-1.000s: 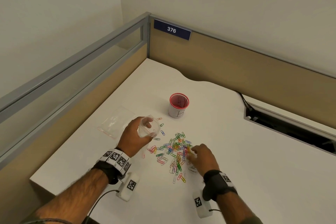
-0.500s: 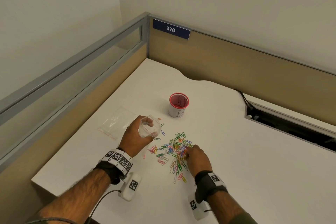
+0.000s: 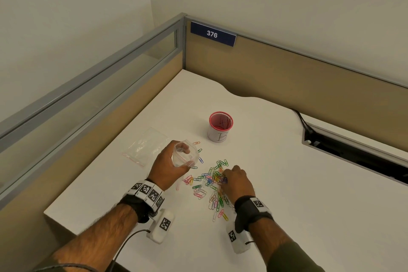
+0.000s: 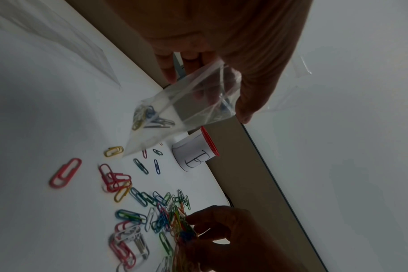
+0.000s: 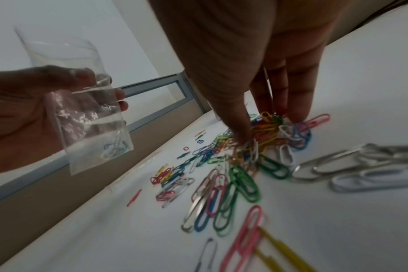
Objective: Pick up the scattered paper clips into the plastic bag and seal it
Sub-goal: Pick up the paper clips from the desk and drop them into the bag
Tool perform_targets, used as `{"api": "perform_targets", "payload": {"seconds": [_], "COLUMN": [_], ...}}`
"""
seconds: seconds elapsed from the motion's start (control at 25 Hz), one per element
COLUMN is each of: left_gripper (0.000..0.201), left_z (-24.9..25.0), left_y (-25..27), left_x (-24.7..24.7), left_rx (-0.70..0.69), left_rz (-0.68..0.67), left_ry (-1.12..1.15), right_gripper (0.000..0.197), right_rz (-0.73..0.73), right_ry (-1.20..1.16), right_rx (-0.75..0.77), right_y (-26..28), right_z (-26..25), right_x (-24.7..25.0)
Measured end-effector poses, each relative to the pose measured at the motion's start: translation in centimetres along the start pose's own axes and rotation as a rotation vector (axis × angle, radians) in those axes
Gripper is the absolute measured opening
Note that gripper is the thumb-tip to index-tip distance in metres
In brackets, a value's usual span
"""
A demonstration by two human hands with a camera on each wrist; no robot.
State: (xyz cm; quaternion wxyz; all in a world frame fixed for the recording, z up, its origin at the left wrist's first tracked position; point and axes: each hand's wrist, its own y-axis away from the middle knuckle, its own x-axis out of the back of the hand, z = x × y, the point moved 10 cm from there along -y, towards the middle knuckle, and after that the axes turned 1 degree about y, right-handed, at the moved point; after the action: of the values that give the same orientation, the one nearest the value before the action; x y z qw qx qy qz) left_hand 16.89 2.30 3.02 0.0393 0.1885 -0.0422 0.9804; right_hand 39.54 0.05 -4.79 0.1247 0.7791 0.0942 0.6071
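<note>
Several coloured paper clips point(image 3: 210, 185) point(image 4: 138, 208) point(image 5: 224, 174) lie scattered on the white desk point(image 3: 265, 183). My left hand point(image 3: 170, 166) point(image 4: 221, 60) holds a small clear plastic bag point(image 3: 185, 154) point(image 4: 172, 114) point(image 5: 91, 117) above the desk with its mouth held open. A few clips sit in the bag's bottom corner. My right hand point(image 3: 234, 180) point(image 5: 263, 119) is down on the pile, thumb and fingertips pinching a bunch of clips point(image 5: 268, 127) point(image 4: 184, 231).
A second clear bag point(image 3: 146, 147) lies flat to the left. A red-rimmed white cup point(image 3: 220, 127) point(image 4: 196, 152) stands behind the clips. A cable slot point(image 3: 353, 152) opens at the right. Partition walls point(image 3: 287, 77) close off the back and left.
My right hand has moved forward and left from the pile's near right edge into its middle and closed its fingers on a bunch of clips. The left hand with the bag has barely moved.
</note>
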Motion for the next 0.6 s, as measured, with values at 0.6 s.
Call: {"api": "perform_targets", "payload": {"seconds": [0.6], "left_gripper": [0.043], "left_z": [0.6], "left_y": [-0.9], "left_x": [-1.7], "left_rx": [-0.003], "left_rz": [-0.047], "left_ry": [-0.002], "right_gripper": [0.012], "right_rz": [0.247], "right_ry": [-0.658], "right_rx": [0.016], "right_y": [2.0], "right_z": [-0.6], "right_x": [10.7]}}
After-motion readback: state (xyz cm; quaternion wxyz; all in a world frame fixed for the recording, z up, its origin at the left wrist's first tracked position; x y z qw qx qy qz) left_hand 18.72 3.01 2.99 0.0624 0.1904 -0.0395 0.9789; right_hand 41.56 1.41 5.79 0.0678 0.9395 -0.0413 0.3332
